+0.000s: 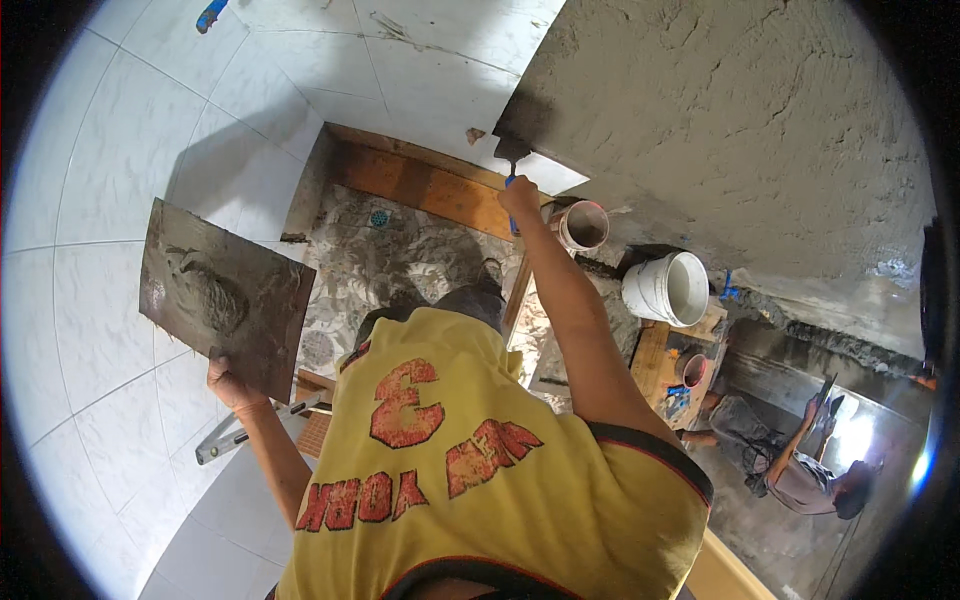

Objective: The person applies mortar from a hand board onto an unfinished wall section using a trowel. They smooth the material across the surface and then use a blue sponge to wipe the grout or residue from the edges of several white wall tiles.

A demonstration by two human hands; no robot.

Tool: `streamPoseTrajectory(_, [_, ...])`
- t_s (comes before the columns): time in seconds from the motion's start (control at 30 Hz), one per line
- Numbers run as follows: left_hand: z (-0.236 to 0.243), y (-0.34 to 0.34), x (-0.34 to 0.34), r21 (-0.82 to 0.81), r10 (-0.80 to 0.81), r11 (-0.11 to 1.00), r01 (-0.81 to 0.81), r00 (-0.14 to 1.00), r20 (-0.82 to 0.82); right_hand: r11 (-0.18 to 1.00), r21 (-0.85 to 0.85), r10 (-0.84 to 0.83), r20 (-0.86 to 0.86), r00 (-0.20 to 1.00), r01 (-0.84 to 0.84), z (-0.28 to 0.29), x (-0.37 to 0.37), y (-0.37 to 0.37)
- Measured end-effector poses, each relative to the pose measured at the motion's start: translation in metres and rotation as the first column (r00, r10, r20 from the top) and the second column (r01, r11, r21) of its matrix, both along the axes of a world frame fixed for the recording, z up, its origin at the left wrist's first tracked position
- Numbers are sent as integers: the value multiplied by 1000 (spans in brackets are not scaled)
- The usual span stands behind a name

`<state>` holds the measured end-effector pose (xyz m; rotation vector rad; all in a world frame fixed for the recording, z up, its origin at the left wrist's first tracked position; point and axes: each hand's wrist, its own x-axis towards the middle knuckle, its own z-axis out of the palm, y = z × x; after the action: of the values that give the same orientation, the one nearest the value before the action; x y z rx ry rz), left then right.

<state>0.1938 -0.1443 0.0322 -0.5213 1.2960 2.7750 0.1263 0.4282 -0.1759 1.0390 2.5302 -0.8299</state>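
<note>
My left hand [236, 386] is closed at the near edge of a square mortar board [270, 345], its handle hidden underneath. A heap of wet grey mortar [208, 300] lies on the board. My right hand [519, 196] is wrapped round the blue handle of a trowel [513, 150], with the arm stretched forward. The trowel's dark blade is at the lower left corner of the rough grey plastered wall [720, 130], where it meets the white tiles [440, 90]. Whether the blade touches the wall is hard to tell.
A small bucket [583, 226] and a larger white bucket [668, 290] stand below the plastered wall. A reddish container [692, 371] sits on wooden planks [652, 365]. Another person [805, 480] is at the far right. A metal level [225, 440] lies left of me.
</note>
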Motion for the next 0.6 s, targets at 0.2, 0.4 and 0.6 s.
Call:
streamPoseTrajectory(0.2, [-15,4,13,-70,74,995,-76,997,-25,990,70,122,-35,992,-119,2,-30,44])
streamPoseTrajectory(0.4, [16,55,20,241,6,970,-2,1000,-14,951,-14,306,177,935,-309,26,-80,77])
streamPoseTrajectory(0.6, [15,67,32,300,33,953,-29,999,-6,932,-203,331,147,932,-300,99,-90,85])
